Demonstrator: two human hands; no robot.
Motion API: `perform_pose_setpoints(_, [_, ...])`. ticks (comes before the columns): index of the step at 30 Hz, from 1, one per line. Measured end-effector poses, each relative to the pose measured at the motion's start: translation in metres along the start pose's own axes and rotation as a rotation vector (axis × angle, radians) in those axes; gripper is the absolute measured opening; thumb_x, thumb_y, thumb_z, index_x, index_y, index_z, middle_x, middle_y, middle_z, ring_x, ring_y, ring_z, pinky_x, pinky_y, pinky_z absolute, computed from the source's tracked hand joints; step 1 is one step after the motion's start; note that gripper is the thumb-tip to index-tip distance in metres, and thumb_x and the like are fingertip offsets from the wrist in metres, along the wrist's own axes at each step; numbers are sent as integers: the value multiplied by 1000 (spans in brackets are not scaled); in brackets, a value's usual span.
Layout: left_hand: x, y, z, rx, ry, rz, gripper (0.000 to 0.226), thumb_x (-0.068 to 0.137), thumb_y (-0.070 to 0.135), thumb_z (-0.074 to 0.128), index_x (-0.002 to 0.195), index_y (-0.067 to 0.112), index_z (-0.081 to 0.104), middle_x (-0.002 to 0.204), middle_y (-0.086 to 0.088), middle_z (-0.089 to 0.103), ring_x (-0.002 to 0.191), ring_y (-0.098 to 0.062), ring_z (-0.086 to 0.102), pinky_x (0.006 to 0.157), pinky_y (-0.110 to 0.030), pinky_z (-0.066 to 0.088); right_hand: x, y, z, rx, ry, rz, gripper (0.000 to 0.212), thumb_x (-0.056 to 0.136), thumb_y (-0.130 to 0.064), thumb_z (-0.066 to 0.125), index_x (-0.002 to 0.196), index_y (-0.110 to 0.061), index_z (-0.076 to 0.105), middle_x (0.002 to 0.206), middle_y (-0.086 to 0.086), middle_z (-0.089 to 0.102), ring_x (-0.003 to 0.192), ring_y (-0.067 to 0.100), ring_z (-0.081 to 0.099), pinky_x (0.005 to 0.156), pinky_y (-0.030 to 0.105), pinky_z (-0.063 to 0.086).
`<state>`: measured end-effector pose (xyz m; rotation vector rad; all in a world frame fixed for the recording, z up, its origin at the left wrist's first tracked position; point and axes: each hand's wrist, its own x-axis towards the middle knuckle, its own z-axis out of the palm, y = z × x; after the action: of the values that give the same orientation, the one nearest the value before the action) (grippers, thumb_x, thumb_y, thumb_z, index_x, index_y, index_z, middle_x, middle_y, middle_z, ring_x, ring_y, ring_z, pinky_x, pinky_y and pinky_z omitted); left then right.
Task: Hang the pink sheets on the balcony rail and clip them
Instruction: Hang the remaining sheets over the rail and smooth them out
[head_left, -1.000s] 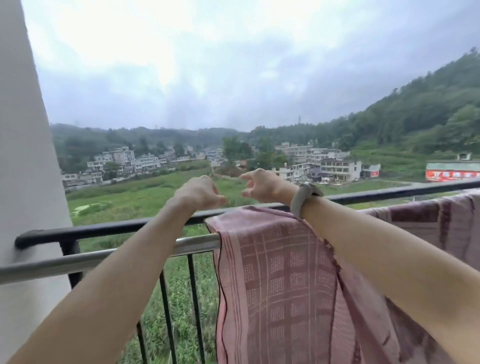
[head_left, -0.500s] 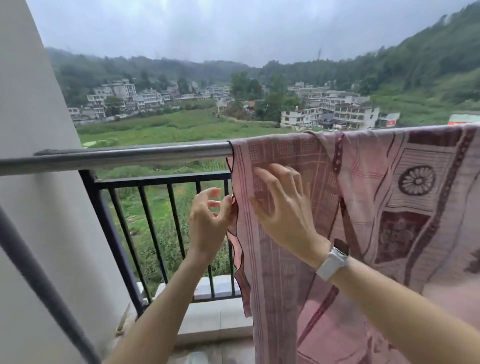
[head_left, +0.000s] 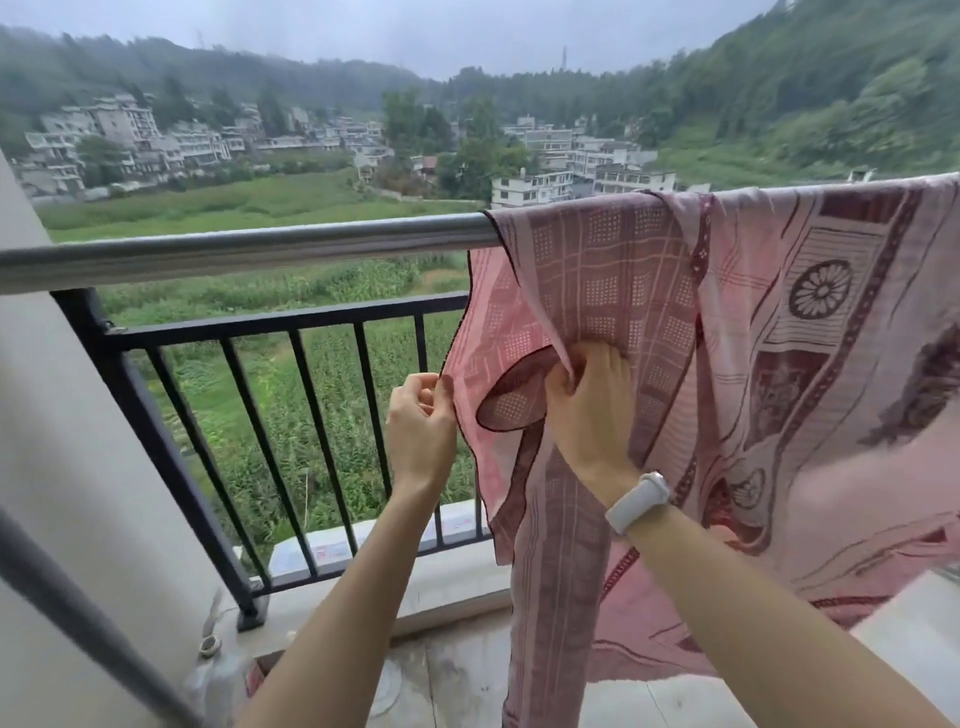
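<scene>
A pink patterned sheet (head_left: 779, 322) with dark maroon borders hangs over the round metal balcony rail (head_left: 249, 249), covering its right part and reaching down to the floor. My left hand (head_left: 421, 421) pinches the sheet's left edge below the rail. My right hand (head_left: 592, 405), with a white band on its wrist, grips a bunched fold of the front layer a little to the right. No clip is visible.
A black barred railing (head_left: 291, 415) stands under and beyond the metal rail. A pale wall (head_left: 57, 467) closes the left side. A grey diagonal bar (head_left: 78, 613) crosses the lower left. A concrete ledge (head_left: 447, 571) runs along the floor.
My hands have come down from the top of the rail to the hanging cloth. The left hand now pinches the edge and the right hand grips a fold. The view has tilted down.
</scene>
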<state>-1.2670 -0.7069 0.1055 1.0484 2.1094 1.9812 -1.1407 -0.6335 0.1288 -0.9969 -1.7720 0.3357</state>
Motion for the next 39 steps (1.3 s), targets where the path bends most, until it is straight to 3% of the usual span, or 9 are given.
perform_pose_setpoints(4, [13,17,-21,-146,-12,56,14,95,25,44,89,16,51,70,-3,60,55,-16,58,55,-32,51,-11,18,-26,188,161,135,9,87,-12,47,96,-11,46,74,-3,51,62,11,51,59,25,38])
perform_pose_setpoints(8, [24,31,-21,-362,-116,36,15,95,22,43,106,13,39,93,-9,65,74,-17,67,65,-26,56,-7,20,-54,226,313,163,13,91,-11,45,100,-4,51,74,-6,49,62,-6,47,56,6,36])
perform_pose_setpoints(11, [-10,16,-6,-222,-312,167,40,84,35,57,110,13,36,105,-11,61,91,-19,63,82,-32,53,-20,27,-62,190,257,136,13,93,-19,47,101,-9,53,80,-5,51,70,1,47,62,5,36])
perform_pose_setpoints(15, [-58,-13,27,66,-691,248,76,76,48,64,134,11,30,137,-6,43,121,-19,46,102,-37,40,-33,25,-65,188,262,94,10,92,-20,48,94,-11,52,73,-14,46,64,-11,48,59,5,37])
perform_pose_setpoints(20, [-73,-34,71,250,-855,225,88,76,50,64,143,23,13,148,-3,29,125,-29,44,96,-49,43,-30,25,-75,150,286,29,7,92,-14,48,87,-12,52,69,-14,47,62,-11,48,55,6,36])
perform_pose_setpoints(30, [-115,-29,109,76,-783,97,81,70,69,50,135,27,30,140,3,36,124,-18,41,97,-40,41,-43,61,-99,9,249,-36,25,88,-31,52,91,-6,56,72,-20,48,63,-9,49,56,4,35])
perform_pose_setpoints(33, [-115,-15,132,66,-692,121,57,81,49,51,129,22,36,130,-4,48,117,-24,47,94,-43,44,-44,75,-110,-33,235,-30,17,88,-21,56,93,-5,57,75,-18,50,68,-12,50,60,3,37])
perform_pose_setpoints(36, [-119,-14,140,57,-583,154,25,93,25,36,114,20,49,107,-8,61,96,-29,58,77,-38,49,-40,80,-121,-84,257,-53,11,88,-14,58,92,-4,58,78,-8,54,66,-3,48,61,2,36])
perform_pose_setpoints(39, [-129,-41,127,233,-621,352,51,76,-6,33,117,15,55,103,-11,59,75,-35,57,51,-33,39,-35,85,-127,-123,282,-53,14,89,-17,57,91,-3,58,77,-4,54,62,3,45,57,2,35])
